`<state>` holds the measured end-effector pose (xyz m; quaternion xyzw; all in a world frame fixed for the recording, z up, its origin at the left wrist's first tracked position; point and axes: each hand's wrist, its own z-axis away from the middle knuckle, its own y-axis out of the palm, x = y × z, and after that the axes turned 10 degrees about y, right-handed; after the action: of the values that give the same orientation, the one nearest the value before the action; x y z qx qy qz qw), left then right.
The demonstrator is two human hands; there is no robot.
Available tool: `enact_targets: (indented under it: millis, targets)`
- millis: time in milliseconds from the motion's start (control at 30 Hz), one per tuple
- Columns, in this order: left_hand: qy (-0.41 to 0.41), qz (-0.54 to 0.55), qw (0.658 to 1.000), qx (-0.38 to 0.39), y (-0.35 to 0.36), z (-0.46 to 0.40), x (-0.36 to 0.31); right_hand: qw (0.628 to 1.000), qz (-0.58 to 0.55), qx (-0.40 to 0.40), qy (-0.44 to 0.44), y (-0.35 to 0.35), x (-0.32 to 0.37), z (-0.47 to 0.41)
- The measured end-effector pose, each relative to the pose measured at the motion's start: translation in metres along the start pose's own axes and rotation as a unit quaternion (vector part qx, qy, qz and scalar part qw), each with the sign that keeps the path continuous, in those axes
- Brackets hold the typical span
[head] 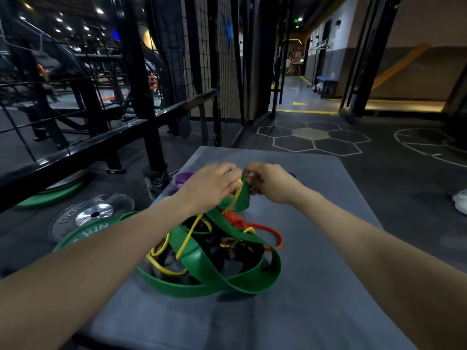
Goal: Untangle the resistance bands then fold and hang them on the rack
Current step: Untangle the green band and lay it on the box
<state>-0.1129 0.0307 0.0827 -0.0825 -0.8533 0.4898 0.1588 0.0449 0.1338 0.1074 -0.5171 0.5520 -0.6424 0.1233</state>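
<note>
A tangle of resistance bands lies on a grey mat. A wide green band loops around a thin yellow band, a red band and a black one. A purple band lies at the mat's far left edge. My left hand grips the yellow band where it rises from the pile. My right hand pinches the lifted end of the green band just beside it. The fingertips of both hands are blurred.
A black metal rack with mesh panels stands to the left and behind the mat. Weight plates, a grey one and green ones, lie on the floor at the left. Dark floor with hexagon markings stretches beyond.
</note>
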Motion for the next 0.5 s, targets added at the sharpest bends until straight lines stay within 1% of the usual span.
enact_targets:
  millis: [67, 100, 133, 200, 267, 333, 367, 400, 433, 467, 500]
  targets:
    - [-0.019, 0.0, 1.0, 0.011, 0.001, 0.002, 0.003, 1.0, -0.004, -0.009, -0.02, 0.007, 0.006, -0.001]
    - [-0.045, 0.022, 0.999, 0.01, 0.002, 0.004, 0.004, 1.0, -0.013, -0.017, -0.02, 0.011, 0.007, -0.001]
    - [-0.084, 0.064, 0.994, -0.002, 0.001, 0.008, 0.004, 0.999, -0.028, -0.031, -0.013, 0.014, 0.007, -0.001]
    - [-0.186, 0.17, 0.967, -0.046, -0.001, 0.014, 0.005, 0.996, -0.05, -0.07, -0.006, 0.02, 0.008, 0.001]
    - [-0.285, 0.243, 0.924, -0.084, -0.005, 0.016, 0.006, 0.996, -0.045, -0.077, -0.025, 0.028, 0.014, 0.005]
    - [-0.36, 0.296, 0.88, -0.095, -0.006, 0.017, 0.01, 0.996, -0.049, -0.071, -0.026, 0.038, 0.023, 0.006]
    - [-0.391, 0.333, 0.851, -0.11, -0.007, 0.017, 0.011, 0.994, -0.075, -0.083, -0.002, 0.041, 0.027, 0.003]
    - [-0.417, 0.384, 0.813, -0.135, -0.008, 0.016, 0.012, 0.987, -0.125, -0.095, 0.034, 0.043, 0.031, -0.001]
    - [-0.435, 0.434, 0.771, -0.163, -0.009, 0.015, 0.011, 0.974, -0.19, -0.097, 0.076, 0.045, 0.034, -0.004]
    - [-0.445, 0.471, 0.739, -0.186, -0.012, 0.014, 0.008, 0.96, -0.24, -0.091, 0.115, 0.048, 0.036, -0.008]
    - [-0.454, 0.489, 0.717, -0.203, -0.013, 0.014, 0.006, 0.953, -0.256, -0.075, 0.141, 0.052, 0.041, -0.01]
